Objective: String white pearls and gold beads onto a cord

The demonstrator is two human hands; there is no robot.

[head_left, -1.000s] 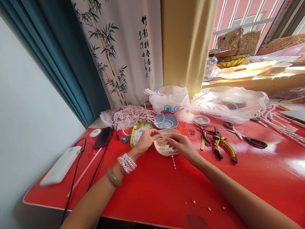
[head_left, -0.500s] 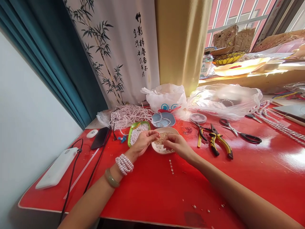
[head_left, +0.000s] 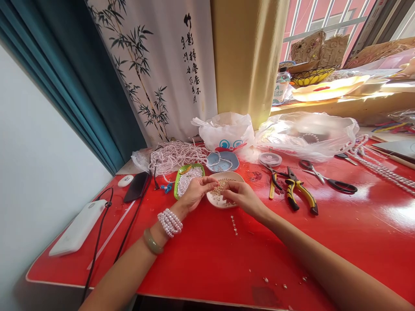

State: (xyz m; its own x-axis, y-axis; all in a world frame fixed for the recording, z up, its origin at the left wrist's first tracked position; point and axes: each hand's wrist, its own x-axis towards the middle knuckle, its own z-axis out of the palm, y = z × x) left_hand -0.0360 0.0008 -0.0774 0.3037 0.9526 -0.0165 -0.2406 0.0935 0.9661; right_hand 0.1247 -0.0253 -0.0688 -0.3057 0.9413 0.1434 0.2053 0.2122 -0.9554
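Note:
Over the left rim of a white dish (head_left: 220, 204) holding small gold beads (head_left: 223, 185), my left hand (head_left: 196, 192) pinches something too small to make out between thumb and forefinger. My right hand (head_left: 238, 195) is over the dish's right side, fingers curled together, and what it holds, if anything, is hidden. A green tray (head_left: 177, 185) of white beads (head_left: 189, 178) lies just behind my left hand. Pearl bracelets (head_left: 170, 222) and a jade-coloured bangle (head_left: 151, 242) circle my left wrist. A short row of beads (head_left: 234, 225) lies on the red table in front of the dish.
Behind the dishes are a blue tray (head_left: 228, 162), heaped pearl strands (head_left: 178, 156) and plastic bags (head_left: 227, 129). Pliers (head_left: 301, 190) and scissors (head_left: 327, 179) lie right. A phone (head_left: 136, 187), white power bank (head_left: 78, 229) and cables are left. Loose beads (head_left: 284, 286) dot the front.

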